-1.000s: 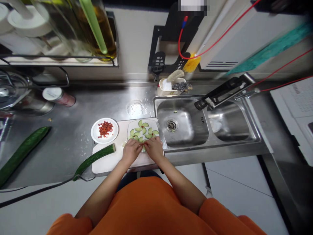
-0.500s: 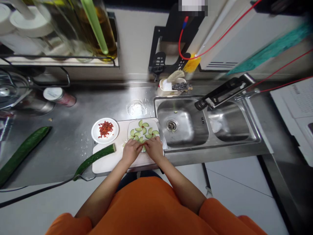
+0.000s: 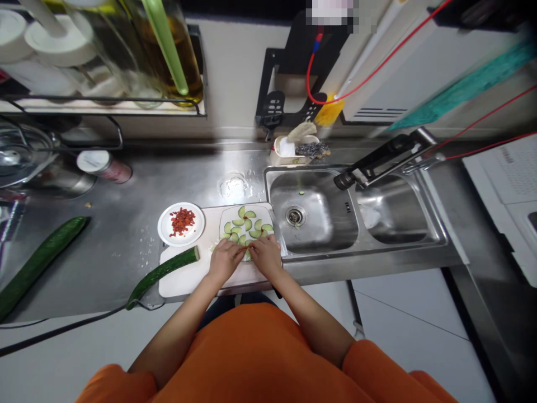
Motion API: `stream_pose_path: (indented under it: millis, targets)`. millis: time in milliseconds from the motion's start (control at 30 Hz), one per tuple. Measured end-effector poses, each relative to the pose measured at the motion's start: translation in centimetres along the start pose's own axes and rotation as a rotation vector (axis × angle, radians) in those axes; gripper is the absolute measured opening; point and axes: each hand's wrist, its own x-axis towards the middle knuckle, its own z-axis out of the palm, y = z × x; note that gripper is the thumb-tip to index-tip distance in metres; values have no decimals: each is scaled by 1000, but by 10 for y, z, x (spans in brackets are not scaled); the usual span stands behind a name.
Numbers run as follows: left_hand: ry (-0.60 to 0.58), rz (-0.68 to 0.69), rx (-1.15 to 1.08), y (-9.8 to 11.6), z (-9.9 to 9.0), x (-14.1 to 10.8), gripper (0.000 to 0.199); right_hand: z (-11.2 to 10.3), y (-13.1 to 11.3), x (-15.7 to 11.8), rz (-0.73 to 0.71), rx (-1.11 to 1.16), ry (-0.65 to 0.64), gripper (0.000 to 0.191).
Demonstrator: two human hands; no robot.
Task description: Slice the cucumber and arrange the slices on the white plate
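Half-moon cucumber slices lie in pinwheel groups on a squarish pale plate, with small red bits at some of their centres. At the plate's near edge, my left hand and my right hand meet with fingertips pinched close together over the nearest slices. Whatever sits between those fingertips is too small and covered to name. Under the plate is a white cutting board. A cut cucumber rests across its left side. Chopped red pieces fill the middle of a round white plate.
A whole cucumber lies far left on the steel counter. Right of the board is a double sink with a black faucet. A jar and a rack of bottles stand behind. A dark handle pokes out near my right wrist.
My hands stay in the same place at the plate's near edge. The view has shifted very slightly; otherwise the things lie as before.
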Motion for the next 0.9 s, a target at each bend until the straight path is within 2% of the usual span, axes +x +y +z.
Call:
stream_pose_path:
  millis: [300,433,567,667,733,900]
  targets:
    - [28,13,3,0,-2,-2,17,-1,1,-4,-20,13,53,13]
    - [54,-6,-16,1,-10,-4,17,-1,5,-7,-16,19,95,11]
    - [87,-70,-47,-3,-23,-17,18,-3,14,-14,3,36,167,12]
    - [118,-189,-85,-4,-33,-34,21,-4,25,-22,-35,86,218,17]
    - [96,-310,-136,-3,-39,-46,24,-3,32,-28,-61,139,250,20]
    - [27,-705,-307,4,-43,-60,32,3,42,-43,37,258,321,30]
